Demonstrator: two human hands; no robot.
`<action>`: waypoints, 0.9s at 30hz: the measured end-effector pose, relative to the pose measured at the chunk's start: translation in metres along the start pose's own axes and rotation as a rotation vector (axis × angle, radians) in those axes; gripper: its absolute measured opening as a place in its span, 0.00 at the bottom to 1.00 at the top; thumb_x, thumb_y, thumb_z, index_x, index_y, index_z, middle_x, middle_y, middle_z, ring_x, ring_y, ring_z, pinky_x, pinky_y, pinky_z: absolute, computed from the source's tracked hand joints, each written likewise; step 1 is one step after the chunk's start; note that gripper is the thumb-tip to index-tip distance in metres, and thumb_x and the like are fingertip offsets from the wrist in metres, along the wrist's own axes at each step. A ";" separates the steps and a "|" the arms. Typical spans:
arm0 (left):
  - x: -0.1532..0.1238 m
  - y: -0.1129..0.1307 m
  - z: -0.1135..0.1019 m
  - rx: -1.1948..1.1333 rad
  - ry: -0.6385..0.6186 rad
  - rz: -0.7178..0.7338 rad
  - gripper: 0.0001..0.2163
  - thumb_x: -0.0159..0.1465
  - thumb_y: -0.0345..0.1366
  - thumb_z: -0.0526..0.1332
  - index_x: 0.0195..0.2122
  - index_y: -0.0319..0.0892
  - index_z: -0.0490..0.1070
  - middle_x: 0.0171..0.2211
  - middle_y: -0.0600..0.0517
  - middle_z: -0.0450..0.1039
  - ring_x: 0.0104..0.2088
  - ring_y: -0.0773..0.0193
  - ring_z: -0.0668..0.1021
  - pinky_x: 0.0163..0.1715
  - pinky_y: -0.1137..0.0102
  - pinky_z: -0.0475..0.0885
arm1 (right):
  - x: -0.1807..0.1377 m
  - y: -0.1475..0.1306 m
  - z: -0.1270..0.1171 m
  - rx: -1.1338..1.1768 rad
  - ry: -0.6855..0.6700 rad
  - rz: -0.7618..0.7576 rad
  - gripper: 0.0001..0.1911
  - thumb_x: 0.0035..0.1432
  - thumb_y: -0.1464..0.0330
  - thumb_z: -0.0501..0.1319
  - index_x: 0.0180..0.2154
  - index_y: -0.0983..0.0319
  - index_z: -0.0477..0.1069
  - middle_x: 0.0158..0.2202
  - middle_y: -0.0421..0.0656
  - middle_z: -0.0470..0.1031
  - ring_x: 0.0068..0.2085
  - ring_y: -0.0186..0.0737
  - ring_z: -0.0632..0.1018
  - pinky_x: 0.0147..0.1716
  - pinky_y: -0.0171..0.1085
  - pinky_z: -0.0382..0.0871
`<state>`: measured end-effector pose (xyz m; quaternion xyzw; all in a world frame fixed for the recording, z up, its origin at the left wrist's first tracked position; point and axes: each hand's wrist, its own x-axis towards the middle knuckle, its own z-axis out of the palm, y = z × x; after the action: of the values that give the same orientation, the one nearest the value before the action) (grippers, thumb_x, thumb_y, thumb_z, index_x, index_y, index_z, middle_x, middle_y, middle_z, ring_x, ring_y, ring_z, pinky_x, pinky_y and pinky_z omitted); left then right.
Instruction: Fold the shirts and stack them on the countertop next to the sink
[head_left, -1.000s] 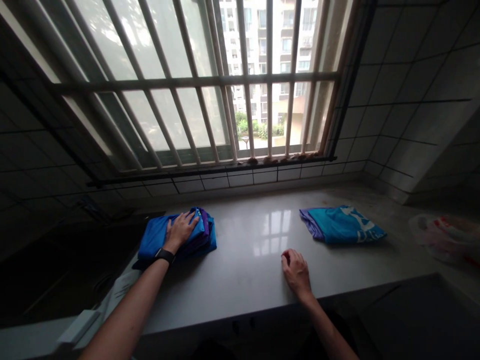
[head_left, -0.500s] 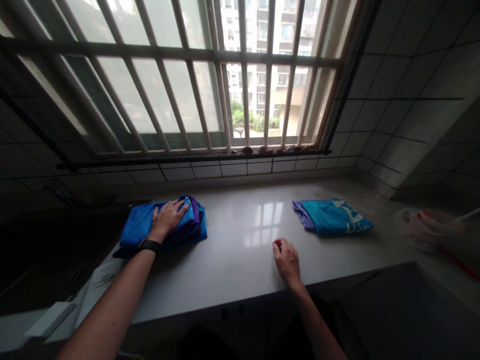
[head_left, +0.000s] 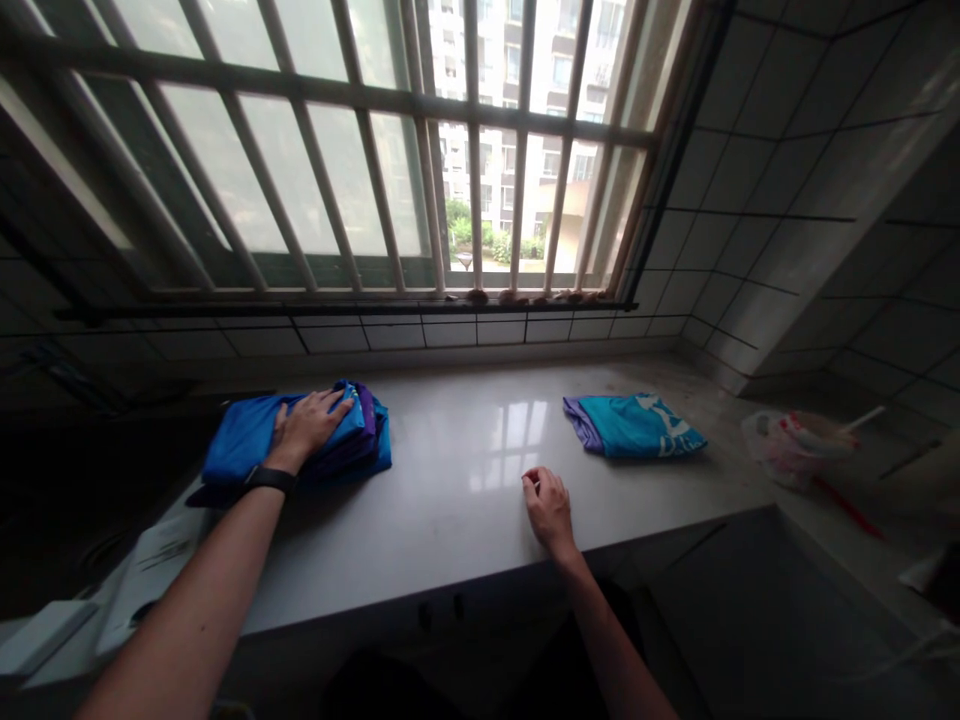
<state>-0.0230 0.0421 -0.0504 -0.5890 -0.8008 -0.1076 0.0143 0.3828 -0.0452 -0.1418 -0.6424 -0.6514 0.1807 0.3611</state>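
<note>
Left hand (head_left: 307, 428), open, fingers spread, lying flat on a folded stack of blue and purple clothes (head_left: 244, 440); right hand (head_left: 549, 508), loosely curled, nothing visible in it, resting on the pale stone countertop (head_left: 450, 540), a folded teal shirt (head_left: 634, 425) ahead and to its right.

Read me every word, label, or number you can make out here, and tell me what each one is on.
Nothing can be read with certainty.
White print on the folded teal garment: too blurred to read.
Red marks on the plastic bag: too small and blurred to read.
</note>
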 end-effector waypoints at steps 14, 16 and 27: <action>0.001 -0.004 -0.006 0.090 -0.014 0.058 0.23 0.74 0.42 0.45 0.65 0.42 0.64 0.67 0.42 0.65 0.65 0.50 0.66 0.63 0.48 0.57 | 0.003 0.004 0.003 0.077 0.025 -0.015 0.09 0.65 0.66 0.54 0.34 0.58 0.71 0.39 0.45 0.78 0.44 0.47 0.75 0.46 0.41 0.63; 0.002 -0.003 -0.007 0.103 0.003 0.083 0.23 0.73 0.41 0.45 0.65 0.42 0.66 0.67 0.42 0.66 0.64 0.49 0.67 0.62 0.47 0.58 | 0.004 0.004 0.004 0.094 0.030 -0.019 0.10 0.65 0.66 0.54 0.33 0.58 0.71 0.38 0.45 0.78 0.44 0.47 0.76 0.46 0.41 0.63; 0.002 -0.003 -0.013 0.112 0.016 0.133 0.22 0.71 0.37 0.48 0.63 0.40 0.68 0.66 0.39 0.66 0.60 0.49 0.70 0.59 0.47 0.62 | 0.007 0.001 -0.001 0.087 0.009 -0.002 0.11 0.64 0.67 0.54 0.33 0.59 0.73 0.39 0.45 0.79 0.44 0.46 0.76 0.46 0.40 0.63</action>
<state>-0.0279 0.0410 -0.0384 -0.6382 -0.7646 -0.0661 0.0609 0.3846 -0.0388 -0.1404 -0.6264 -0.6419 0.2057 0.3916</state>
